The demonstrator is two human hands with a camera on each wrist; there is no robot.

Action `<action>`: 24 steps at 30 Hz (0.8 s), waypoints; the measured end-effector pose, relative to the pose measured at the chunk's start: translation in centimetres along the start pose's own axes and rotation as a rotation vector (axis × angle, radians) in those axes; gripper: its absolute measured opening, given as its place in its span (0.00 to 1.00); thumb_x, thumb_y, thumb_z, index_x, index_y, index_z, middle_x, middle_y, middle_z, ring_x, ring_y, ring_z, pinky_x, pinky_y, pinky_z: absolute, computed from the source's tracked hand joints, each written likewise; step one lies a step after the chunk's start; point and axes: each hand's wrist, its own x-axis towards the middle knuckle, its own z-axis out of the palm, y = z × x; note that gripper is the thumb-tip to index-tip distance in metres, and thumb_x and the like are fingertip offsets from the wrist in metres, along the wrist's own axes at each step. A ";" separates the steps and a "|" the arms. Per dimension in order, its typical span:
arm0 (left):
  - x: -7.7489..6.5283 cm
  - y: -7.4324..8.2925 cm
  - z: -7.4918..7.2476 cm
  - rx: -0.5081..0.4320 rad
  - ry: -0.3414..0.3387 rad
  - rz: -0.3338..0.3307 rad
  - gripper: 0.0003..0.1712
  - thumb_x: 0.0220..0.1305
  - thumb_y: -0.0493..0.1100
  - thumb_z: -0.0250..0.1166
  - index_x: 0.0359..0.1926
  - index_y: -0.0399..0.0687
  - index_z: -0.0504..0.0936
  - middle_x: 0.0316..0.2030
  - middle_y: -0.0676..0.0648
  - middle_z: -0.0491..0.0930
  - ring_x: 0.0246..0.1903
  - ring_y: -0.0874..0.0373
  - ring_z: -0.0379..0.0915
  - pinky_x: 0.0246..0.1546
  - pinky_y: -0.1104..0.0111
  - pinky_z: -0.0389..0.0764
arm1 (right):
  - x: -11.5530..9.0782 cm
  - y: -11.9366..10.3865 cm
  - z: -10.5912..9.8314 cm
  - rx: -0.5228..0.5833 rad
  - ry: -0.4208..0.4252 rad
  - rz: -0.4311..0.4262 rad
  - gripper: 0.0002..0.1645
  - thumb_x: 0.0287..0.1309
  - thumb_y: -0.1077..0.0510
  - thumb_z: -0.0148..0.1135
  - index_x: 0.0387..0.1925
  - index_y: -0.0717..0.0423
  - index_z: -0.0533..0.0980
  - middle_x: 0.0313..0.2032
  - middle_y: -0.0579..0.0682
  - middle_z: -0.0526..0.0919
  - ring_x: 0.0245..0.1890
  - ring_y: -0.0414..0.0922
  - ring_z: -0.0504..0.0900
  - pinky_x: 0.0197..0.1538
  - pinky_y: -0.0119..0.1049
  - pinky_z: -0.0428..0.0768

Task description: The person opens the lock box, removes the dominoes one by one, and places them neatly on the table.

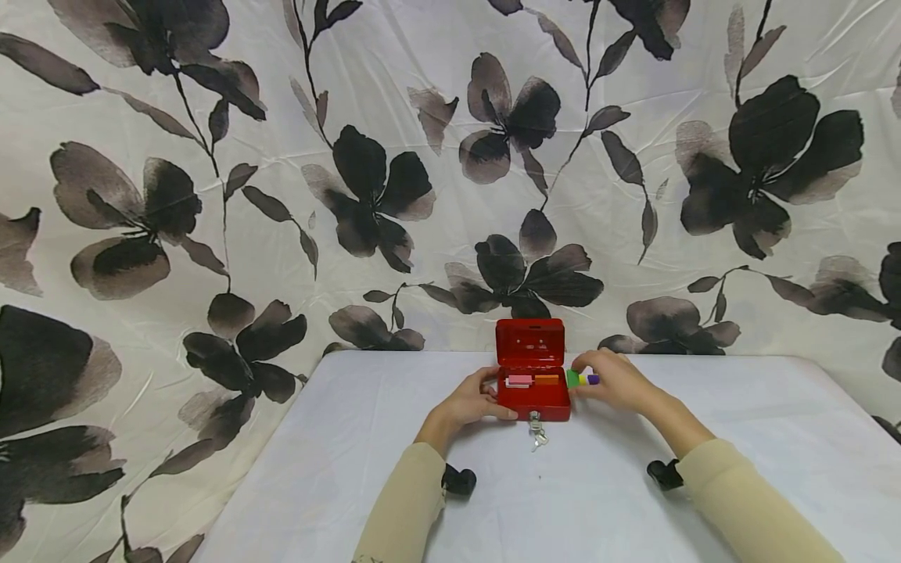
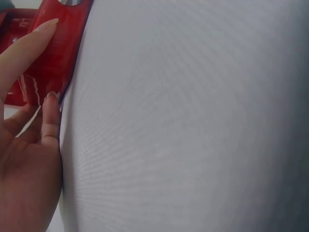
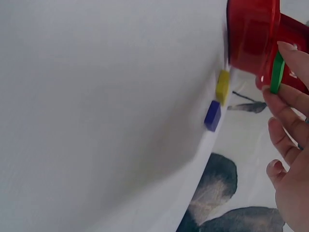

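Note:
A small red cash box (image 1: 552,410) stands on the white table with its lid raised. Inside it lie a pink block (image 1: 520,380) and an orange block (image 1: 546,379). My left hand (image 1: 470,401) grips the box's left front corner, thumb across the front and fingers against the side. At the box's right edge, my right hand (image 1: 619,381) pinches a green block (image 3: 276,72) between thumb and fingertips. Below that hand, a yellow block (image 3: 222,87) and a purple block (image 3: 212,116) rest on the table, beside the box's right side.
Keys (image 1: 538,438) hang from the lock at the front of the box onto the white table (image 1: 563,508). Behind the table's back edge hangs a cloth (image 1: 422,78) printed with dark flowers. A black wrist device (image 1: 459,480) shows under the left sleeve.

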 end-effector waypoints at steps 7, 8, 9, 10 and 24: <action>-0.1 0.0 0.0 0.003 0.001 0.009 0.53 0.50 0.40 0.82 0.75 0.47 0.64 0.45 0.44 0.77 0.45 0.51 0.72 0.48 0.62 0.81 | -0.8 1.7 -0.6 -0.010 0.018 0.010 0.22 0.55 0.53 0.77 0.47 0.61 0.83 0.42 0.51 0.86 0.48 0.57 0.81 0.53 0.58 0.78; -0.1 -0.1 0.0 0.004 0.003 0.007 0.54 0.50 0.40 0.82 0.75 0.47 0.64 0.44 0.44 0.77 0.45 0.51 0.72 0.49 0.62 0.81 | -0.9 1.9 -0.7 -0.013 0.021 0.007 0.22 0.55 0.54 0.77 0.47 0.61 0.83 0.42 0.51 0.86 0.48 0.56 0.81 0.52 0.58 0.78; -0.1 -0.1 0.0 0.007 0.005 0.005 0.54 0.50 0.41 0.82 0.75 0.47 0.64 0.45 0.44 0.77 0.45 0.51 0.72 0.49 0.61 0.81 | -1.0 2.2 -0.8 -0.016 0.022 0.005 0.21 0.55 0.54 0.77 0.47 0.61 0.83 0.42 0.51 0.87 0.47 0.56 0.82 0.51 0.57 0.79; 0.0 -0.1 0.0 0.005 0.004 0.004 0.54 0.49 0.41 0.82 0.75 0.48 0.64 0.45 0.44 0.77 0.45 0.51 0.72 0.49 0.61 0.81 | -1.2 2.5 -0.9 -0.018 0.025 0.001 0.21 0.55 0.54 0.77 0.47 0.61 0.83 0.42 0.51 0.87 0.47 0.56 0.82 0.50 0.57 0.79; 0.0 0.1 0.1 -0.010 -0.001 0.008 0.52 0.50 0.39 0.82 0.74 0.47 0.65 0.43 0.45 0.77 0.43 0.53 0.72 0.47 0.63 0.79 | -2.6 5.2 -1.4 -0.056 0.034 0.042 0.20 0.54 0.54 0.77 0.45 0.61 0.83 0.41 0.53 0.87 0.45 0.57 0.81 0.48 0.57 0.76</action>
